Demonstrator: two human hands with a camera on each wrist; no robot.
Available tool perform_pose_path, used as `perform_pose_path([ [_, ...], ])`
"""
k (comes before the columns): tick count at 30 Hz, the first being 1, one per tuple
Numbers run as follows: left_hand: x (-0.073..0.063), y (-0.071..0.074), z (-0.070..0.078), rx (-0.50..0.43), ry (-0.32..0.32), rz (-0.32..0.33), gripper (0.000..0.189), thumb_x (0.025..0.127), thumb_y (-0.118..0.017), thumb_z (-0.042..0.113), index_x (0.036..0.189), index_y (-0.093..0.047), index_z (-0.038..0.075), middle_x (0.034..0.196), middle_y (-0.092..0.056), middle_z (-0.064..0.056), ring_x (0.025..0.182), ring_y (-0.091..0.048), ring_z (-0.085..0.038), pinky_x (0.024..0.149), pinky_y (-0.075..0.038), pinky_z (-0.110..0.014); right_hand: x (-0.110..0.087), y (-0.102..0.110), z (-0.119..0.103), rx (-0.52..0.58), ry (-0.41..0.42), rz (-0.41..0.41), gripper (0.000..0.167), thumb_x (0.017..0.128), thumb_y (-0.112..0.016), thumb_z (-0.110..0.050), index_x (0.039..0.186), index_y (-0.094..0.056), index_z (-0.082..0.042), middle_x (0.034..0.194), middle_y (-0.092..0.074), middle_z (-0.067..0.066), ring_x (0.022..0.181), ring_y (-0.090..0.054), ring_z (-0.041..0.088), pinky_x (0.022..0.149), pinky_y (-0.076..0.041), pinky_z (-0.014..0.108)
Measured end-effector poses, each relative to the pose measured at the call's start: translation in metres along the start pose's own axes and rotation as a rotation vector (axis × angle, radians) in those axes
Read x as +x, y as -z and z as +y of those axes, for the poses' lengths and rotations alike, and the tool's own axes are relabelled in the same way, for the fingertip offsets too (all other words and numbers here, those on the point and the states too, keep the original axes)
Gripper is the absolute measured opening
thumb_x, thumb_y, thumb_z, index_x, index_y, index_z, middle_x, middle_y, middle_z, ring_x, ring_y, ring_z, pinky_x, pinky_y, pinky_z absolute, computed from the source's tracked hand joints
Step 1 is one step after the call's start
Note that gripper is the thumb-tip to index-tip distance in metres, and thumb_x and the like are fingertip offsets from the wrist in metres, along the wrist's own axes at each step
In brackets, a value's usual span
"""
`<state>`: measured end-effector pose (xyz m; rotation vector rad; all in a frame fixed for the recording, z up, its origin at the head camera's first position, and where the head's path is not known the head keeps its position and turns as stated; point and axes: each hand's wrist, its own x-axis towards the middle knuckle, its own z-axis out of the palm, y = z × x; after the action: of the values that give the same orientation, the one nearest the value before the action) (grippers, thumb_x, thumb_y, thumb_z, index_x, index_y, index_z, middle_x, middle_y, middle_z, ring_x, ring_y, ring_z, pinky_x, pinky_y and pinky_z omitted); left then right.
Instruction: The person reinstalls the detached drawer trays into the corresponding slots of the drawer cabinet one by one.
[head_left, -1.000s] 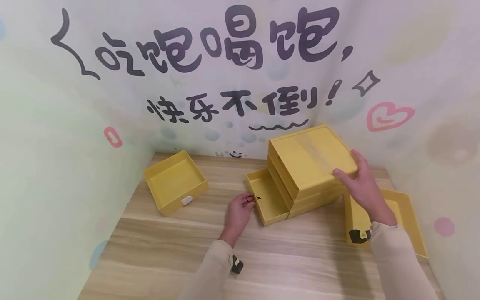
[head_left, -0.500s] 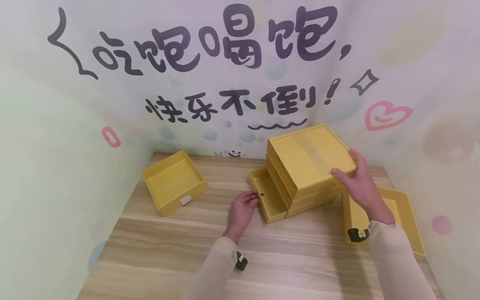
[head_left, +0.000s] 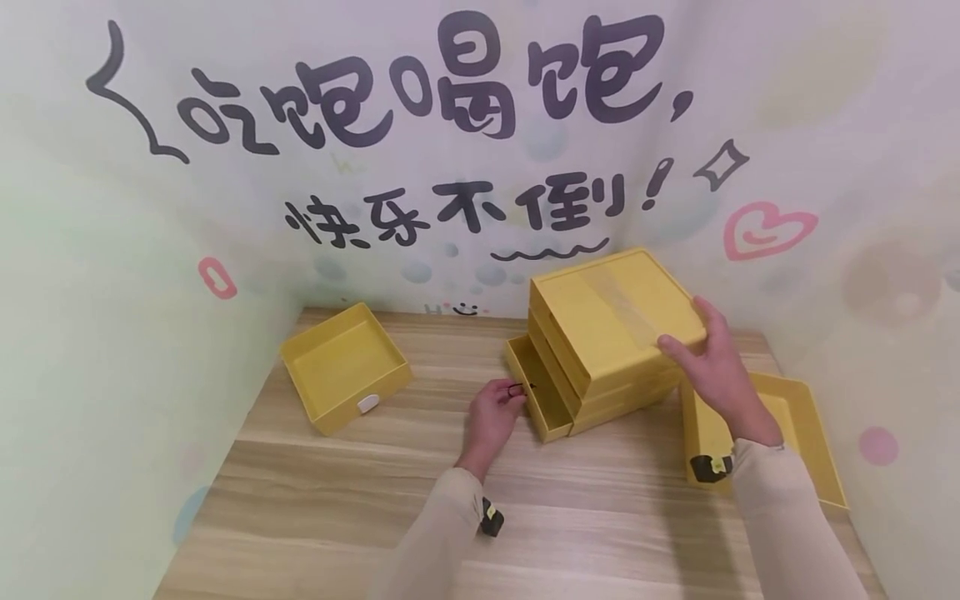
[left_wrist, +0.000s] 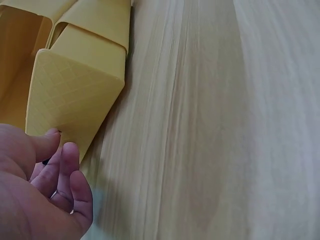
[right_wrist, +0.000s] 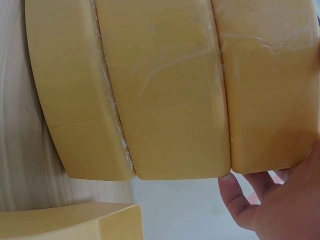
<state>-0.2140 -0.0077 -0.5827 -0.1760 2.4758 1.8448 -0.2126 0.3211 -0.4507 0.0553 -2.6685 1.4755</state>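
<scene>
A yellow stacked drawer cabinet [head_left: 570, 308] stands on the wooden table with its bottom drawer [head_left: 553, 404] partly pulled out toward the left. At that drawer's front, the left hand [head_left: 491, 421] pinches a thin black loop [head_left: 515, 388] between thumb and fingers. In the left wrist view the thumb and fingertips are close against the textured drawer front [left_wrist: 75, 95], and most of the loop is hidden. Across the cabinet's top right corner, the right hand [head_left: 716, 358] grips with its thumb on top. The right wrist view shows its fingers behind the cabinet's edge.
A separate yellow drawer [head_left: 345, 367] with a white handle [head_left: 368, 404] lies at the back left. Another yellow bin [head_left: 810, 433] sits right of the cabinet, partly behind the right forearm. A printed cloth wall [head_left: 420, 275] closes the back and sides.
The left hand has moved to the right, and the bottom drawer has slid further into the cabinet. The right hand keeps its hold on the cabinet's corner.
</scene>
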Motion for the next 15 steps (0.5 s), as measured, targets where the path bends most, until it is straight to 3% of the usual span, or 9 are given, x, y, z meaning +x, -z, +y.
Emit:
perform_pose_path([
  [8,0.002,-0.007,0.002,-0.023,-0.026,-0.002,0.027,0.094,-0.072,0.012,0.12,-0.066,0.005,0.111,-0.078,-0.01,0.094,-0.073,-0.015,0.074,-0.057,-0.023,-0.001,0.001,-0.004,-0.012,-0.017,-0.003,0.095,0.099,-0.063,-0.043,0.165,0.001,-0.016,0.172,0.0,0.018,0.156,-0.006,0.045,0.121,-0.008,0.071],
  [15,0.003,-0.013,0.004,-0.058,-0.001,-0.011,0.027,0.095,-0.071,0.012,0.121,-0.066,0.007,0.11,-0.078,-0.008,0.086,-0.071,-0.012,0.069,-0.054,-0.021,-0.003,0.001,-0.006,0.004,-0.038,-0.018,0.096,0.099,-0.062,-0.044,0.165,0.002,-0.018,0.172,-0.001,0.019,0.154,-0.011,0.046,0.121,-0.011,0.071],
])
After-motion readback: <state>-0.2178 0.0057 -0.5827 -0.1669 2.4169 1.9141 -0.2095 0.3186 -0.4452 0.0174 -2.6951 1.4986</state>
